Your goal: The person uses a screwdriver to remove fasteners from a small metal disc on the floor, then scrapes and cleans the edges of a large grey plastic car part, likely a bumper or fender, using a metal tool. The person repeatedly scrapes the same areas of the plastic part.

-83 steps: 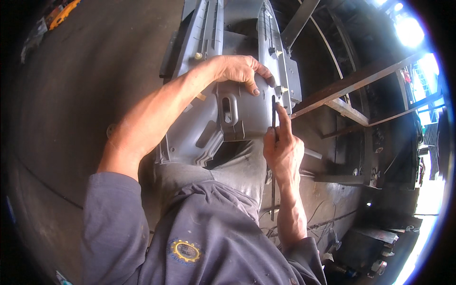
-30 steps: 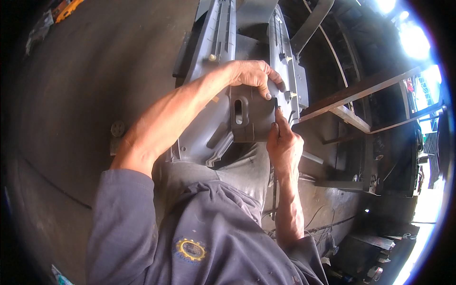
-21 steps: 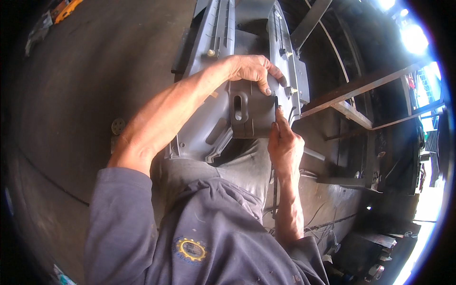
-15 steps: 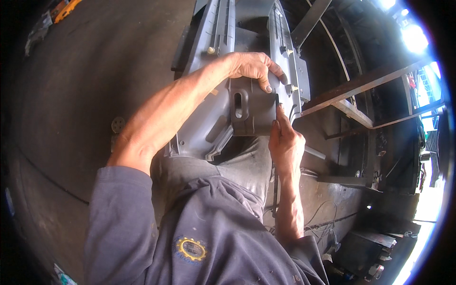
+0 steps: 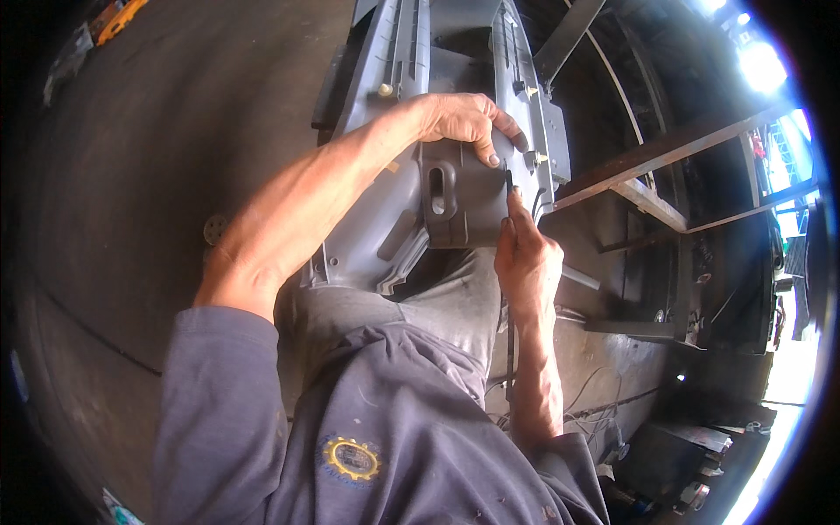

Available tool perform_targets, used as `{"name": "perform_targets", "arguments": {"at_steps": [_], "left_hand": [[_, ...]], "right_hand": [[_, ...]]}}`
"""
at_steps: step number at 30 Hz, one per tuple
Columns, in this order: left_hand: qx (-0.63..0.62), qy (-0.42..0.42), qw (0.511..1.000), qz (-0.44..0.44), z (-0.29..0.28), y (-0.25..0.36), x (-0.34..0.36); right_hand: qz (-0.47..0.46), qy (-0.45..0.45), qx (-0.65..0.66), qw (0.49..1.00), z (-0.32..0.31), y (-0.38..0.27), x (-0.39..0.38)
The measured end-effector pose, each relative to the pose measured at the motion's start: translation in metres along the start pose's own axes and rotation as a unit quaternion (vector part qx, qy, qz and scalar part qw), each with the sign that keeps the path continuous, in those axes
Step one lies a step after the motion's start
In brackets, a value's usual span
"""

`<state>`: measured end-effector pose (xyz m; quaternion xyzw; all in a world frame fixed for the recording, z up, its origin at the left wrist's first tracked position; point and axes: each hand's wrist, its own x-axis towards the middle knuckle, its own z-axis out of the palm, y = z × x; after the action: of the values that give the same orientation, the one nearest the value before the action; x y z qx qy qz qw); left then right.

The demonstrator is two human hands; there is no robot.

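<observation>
A large grey moulded plastic panel [image 5: 367, 227] lies across my lap and stretches away from me. It has raised ribs and a flat centre plate with an oval slot. My left hand [image 5: 468, 121] rests on the right part of the panel, thumb and fingers apart, fingertips against the plastic. Pinched in my right hand [image 5: 528, 254] is a thin dark stick-like tool [image 5: 509, 178]. Its tip meets the panel just below my left thumb; most of its body is hidden in my fingers, so its exact kind cannot be made out.
Pale clips [image 5: 385, 90] stick out of the panel's edges. A rusty metal frame [image 5: 665, 162] stands close on the right. Thin cables [image 5: 595, 407] lie on the floor at lower right, near dark clutter. Brown floor [image 5: 149, 201] spreads out on the left.
The panel has shifted very slightly to the left in view. Both hands keep their places on it, the tool's tip still against the plastic.
</observation>
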<state>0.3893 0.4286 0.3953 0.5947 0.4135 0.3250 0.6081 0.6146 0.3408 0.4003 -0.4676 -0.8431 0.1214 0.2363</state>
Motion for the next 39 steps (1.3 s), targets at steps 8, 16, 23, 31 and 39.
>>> {"name": "perform_targets", "arguments": {"at_steps": [8,16,23,31,39], "left_hand": [[0.014,0.007,1.000,0.014,0.000,0.001,0.001],[0.031,0.006,0.999,0.011,-0.001,0.000,0.001],[0.037,0.016,0.999,0.019,-0.001,0.001,-0.001],[0.029,0.000,0.999,0.023,-0.004,0.000,0.000],[0.001,-0.015,1.000,-0.010,-0.003,0.003,0.002]], "right_hand": [[-0.018,0.006,0.001,1.000,-0.001,-0.002,0.008],[-0.025,0.008,-0.009,1.000,0.003,0.003,0.003],[-0.016,0.006,0.005,1.000,0.002,0.001,0.006],[-0.024,0.005,-0.017,1.000,0.001,0.001,0.004],[0.032,0.095,0.061,0.993,-0.043,-0.018,-0.016]]}}
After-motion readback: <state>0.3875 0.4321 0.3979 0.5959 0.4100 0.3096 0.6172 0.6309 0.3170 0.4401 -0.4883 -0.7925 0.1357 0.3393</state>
